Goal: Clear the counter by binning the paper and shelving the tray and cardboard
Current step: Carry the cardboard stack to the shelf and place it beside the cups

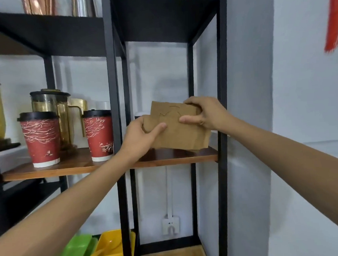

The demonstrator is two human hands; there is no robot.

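Observation:
A flat brown cardboard piece [181,132] with cut slits is held upright by both hands, just above the wooden shelf board [177,157] in the right bay of a black metal rack. My left hand [143,137] grips its left edge, thumb across the front. At its upper right corner my right hand [202,112] pinches it. The cardboard's bottom edge hovers at or just above the board; contact cannot be told. No paper or bin is in view.
Two red paper cups with black lids [40,138] [99,134] and glass-and-gold jugs [51,106] stand on the shelf's left bay. Black uprights [115,111] [222,105] frame the right bay. Green [76,252] and yellow trays [110,248] sit low left. A wall socket [170,224] is behind.

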